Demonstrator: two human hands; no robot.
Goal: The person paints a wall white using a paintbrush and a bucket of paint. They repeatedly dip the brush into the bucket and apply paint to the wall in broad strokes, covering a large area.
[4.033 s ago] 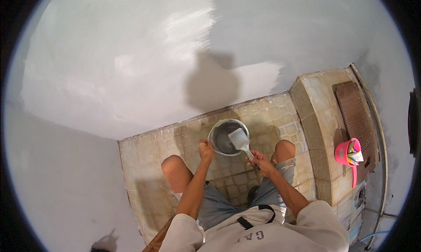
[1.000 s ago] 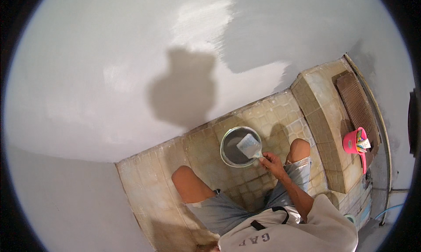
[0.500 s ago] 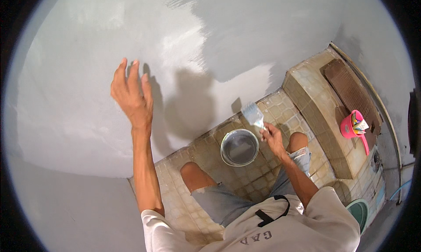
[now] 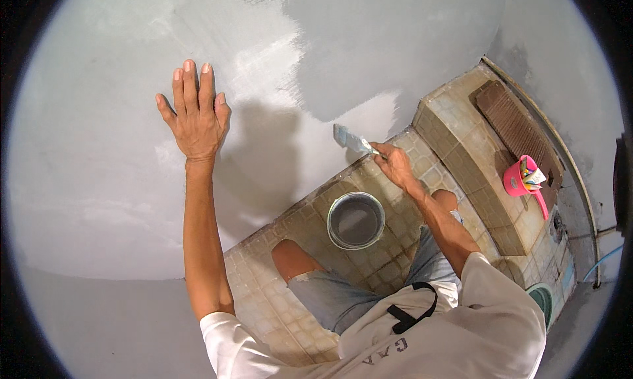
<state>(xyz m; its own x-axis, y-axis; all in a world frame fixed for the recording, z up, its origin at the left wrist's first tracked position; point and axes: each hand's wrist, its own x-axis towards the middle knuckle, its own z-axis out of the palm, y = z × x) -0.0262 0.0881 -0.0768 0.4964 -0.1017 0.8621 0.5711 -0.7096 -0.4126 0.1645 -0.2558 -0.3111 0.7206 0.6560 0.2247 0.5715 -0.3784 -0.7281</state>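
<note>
My left hand point(image 4: 194, 115) lies flat with spread fingers against the pale wall point(image 4: 99, 181), arm stretched up. My right hand point(image 4: 394, 164) grips the handle of a wide paintbrush point(image 4: 349, 140), whose bristles touch the wall where a darker grey painted patch point(image 4: 382, 62) meets the lighter surface. A round metal bucket point(image 4: 356, 219) of grey paint stands on the tiled floor point(image 4: 277, 273) between my bare knees, below the brush.
A raised tiled ledge point(image 4: 475, 181) runs along the right, carrying a brown ribbed board point(image 4: 517, 131) and a pink scoop point(image 4: 521, 180) holding small items. A green round object point(image 4: 544, 300) sits low at the right, near a blue hose point(image 4: 603, 260).
The brush has left the bucket and risen to the wall. My left hand came up and pressed flat on the wall, then shifted a little higher; the view tilted upward.
</note>
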